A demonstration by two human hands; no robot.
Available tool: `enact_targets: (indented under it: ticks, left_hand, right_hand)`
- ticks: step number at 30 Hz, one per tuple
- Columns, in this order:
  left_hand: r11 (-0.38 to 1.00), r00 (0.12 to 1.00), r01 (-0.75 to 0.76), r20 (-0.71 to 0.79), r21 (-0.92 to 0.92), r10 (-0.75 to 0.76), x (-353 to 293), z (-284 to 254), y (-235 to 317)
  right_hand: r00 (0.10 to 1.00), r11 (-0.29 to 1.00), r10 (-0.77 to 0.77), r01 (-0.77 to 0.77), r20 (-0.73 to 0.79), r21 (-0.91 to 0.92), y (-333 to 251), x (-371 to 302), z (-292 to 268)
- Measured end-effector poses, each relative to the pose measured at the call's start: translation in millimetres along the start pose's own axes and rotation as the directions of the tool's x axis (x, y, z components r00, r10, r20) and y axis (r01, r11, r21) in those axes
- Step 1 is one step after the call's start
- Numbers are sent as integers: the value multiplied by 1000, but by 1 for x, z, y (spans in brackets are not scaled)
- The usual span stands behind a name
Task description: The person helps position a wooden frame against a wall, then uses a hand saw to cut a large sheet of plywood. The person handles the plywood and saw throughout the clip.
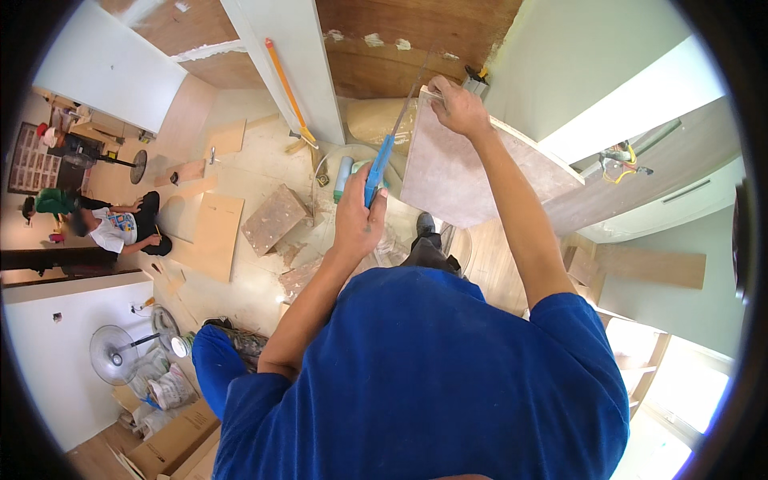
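My left hand (360, 212) is closed around the blue handle of a hand saw (378, 172). Its long thin blade points up and away, beside the left edge of a board. That board (456, 172) has a pale, dusty face and is tilted up in front of me. At its upper left corner, my right hand (460, 108) grips the top edge, fingers curled over it. The blade passes close to this corner; I cannot tell whether it touches the wood.
Rough wood blocks (274, 218) and thin sheets (216, 228) lie on the floor to the left. An orange-handled tool (286, 84) leans against a white panel. Another person (120, 228) sits far left. A fan (112, 356) stands lower left. Loose wires (626, 164) hang at right.
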State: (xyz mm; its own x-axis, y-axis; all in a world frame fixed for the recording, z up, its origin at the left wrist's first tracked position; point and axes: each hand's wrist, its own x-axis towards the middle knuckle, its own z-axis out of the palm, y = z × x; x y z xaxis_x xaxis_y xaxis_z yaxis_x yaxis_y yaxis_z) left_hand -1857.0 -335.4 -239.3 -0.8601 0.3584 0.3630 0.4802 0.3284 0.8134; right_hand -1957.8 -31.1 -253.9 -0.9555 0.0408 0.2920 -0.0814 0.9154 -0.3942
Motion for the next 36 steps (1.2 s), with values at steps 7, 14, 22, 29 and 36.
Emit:
enact_targets:
  ticks: [7, 14, 22, 29, 36]
  left_hand:
    - [986, 985, 164, 63, -31, -161, -12, 4, -5]
    - [995, 994, 94, 64, -15, -93, -9, 1, -6]
    - [957, 959, 262, 144, -123, -244, -13, -17, -10]
    - [965, 973, 207, 140, -161, -186, -15, -19, -14]
    - [911, 964, 256, 154, -322, -217, -37, -35, -20]
  right_hand:
    - [998, 999, -29, 31, -51, 27, 8, -4, 0]
    - [999, 1000, 7, -7, -51, 14, 5, -6, 1]
    - [999, 989, 46, -48, 18, 138, 6, -7, 1]
    - [989, 989, 142, -141, 28, -41, 23, 0, 1]
    - [984, 937, 151, -112, 95, -330, 44, 24, 16]
